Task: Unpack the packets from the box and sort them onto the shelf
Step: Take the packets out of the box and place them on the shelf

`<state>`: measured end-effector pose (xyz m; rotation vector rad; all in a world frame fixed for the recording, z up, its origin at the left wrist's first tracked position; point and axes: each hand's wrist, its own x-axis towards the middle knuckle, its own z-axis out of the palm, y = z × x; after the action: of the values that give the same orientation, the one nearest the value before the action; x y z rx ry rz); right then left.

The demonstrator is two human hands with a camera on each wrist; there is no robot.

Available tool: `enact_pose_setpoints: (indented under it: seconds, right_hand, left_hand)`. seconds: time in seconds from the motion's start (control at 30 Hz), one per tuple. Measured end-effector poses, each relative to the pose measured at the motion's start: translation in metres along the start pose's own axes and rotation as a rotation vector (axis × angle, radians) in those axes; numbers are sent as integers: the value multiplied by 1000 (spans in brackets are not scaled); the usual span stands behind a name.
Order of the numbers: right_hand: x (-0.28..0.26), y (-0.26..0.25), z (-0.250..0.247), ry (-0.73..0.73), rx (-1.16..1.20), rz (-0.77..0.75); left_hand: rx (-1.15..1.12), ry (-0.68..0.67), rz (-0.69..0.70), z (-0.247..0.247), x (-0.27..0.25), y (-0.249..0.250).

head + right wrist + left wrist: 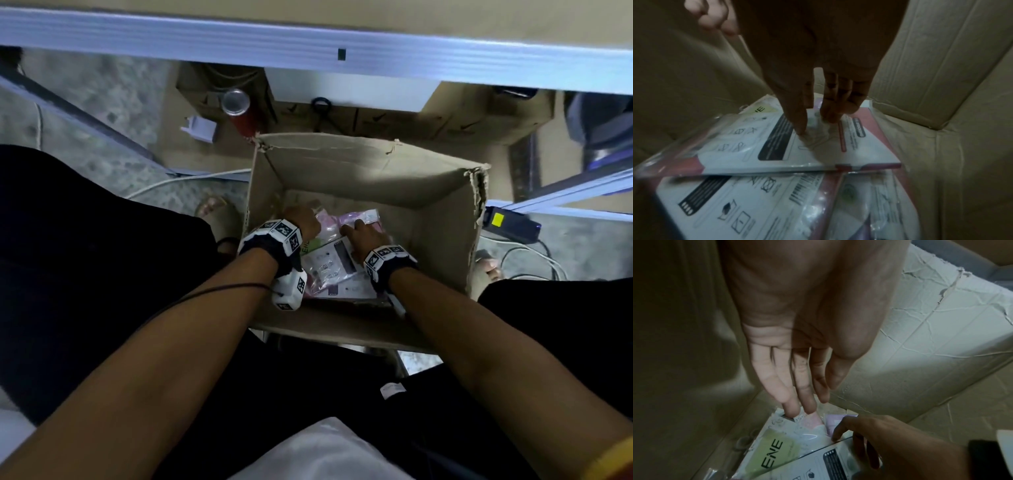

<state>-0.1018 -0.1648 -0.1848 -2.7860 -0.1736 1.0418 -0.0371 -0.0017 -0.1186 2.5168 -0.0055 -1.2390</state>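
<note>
Both hands were down inside the cardboard box, on the floor below the shelf. Left hand had straight fingers, pressed together, tips touching the far edge of the green-label packet at the left wall — probably probing for an edge to lift. Right hand pressed thumb and fingers down on the top white packet, not yet pinching — likely steadying the slippery stack. No packet was out yet.
</note>
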Motion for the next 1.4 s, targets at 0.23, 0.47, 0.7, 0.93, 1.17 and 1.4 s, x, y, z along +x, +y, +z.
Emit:
enact_pose_setpoints:
  seconds: [0.23,0.47,0.7,0.93,1.17,1.4]
  right_hand:
    - [0,-5,2,68,-116,-36]
    - [-5,-14,-11,-96,-35,-41]
    - [-22,-22,8,-204,22,-16]
    - [-22,-26,6,-256,35,18]
    - [-20,-25,2,-126,30,-31]
    - [-24,-22,4,-254,65,11]
  left_hand:
    - [40,-22,7,1,-3,5]
    - [46,0,10,1,-6,9]
    - [-47,19,17,5,-8,6]
    - [56,26,25,9,-8,5]
    - [119,5,21,13,-4,-3]
    - [196,4,-8,22,1,-2]
